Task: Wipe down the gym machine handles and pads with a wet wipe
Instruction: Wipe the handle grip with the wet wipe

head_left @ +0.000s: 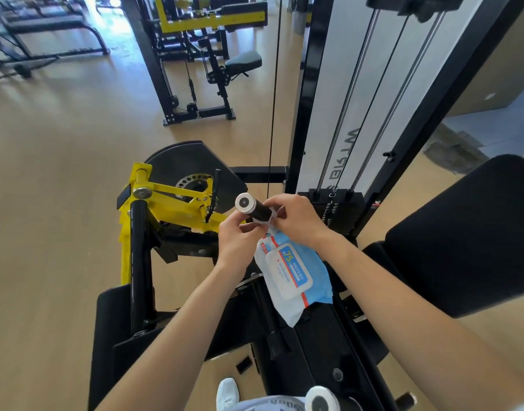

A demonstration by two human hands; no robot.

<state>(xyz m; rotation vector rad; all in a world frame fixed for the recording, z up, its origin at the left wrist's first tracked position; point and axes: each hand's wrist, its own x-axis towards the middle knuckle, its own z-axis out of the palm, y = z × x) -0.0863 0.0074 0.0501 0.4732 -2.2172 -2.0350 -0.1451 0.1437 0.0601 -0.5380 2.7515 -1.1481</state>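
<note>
Black handle (256, 210) with a silver end cap points toward the camera, mid-machine. Right hand (296, 218) pinches a white wet wipe (271, 217) against the handle's far end. Left hand (240, 241), fingers curled, sits just below the handle and grips the top of the blue-white wipe pack (293, 274), which hangs below both hands. Black back pad (468, 232) at right.

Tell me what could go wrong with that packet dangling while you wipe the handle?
The wipe pack hangs loosely under the left hand and right hand, so it might slip and fall. Only a small bit of wet wipe shows on the handle, so the part near its shiny cap could get missed.
</note>
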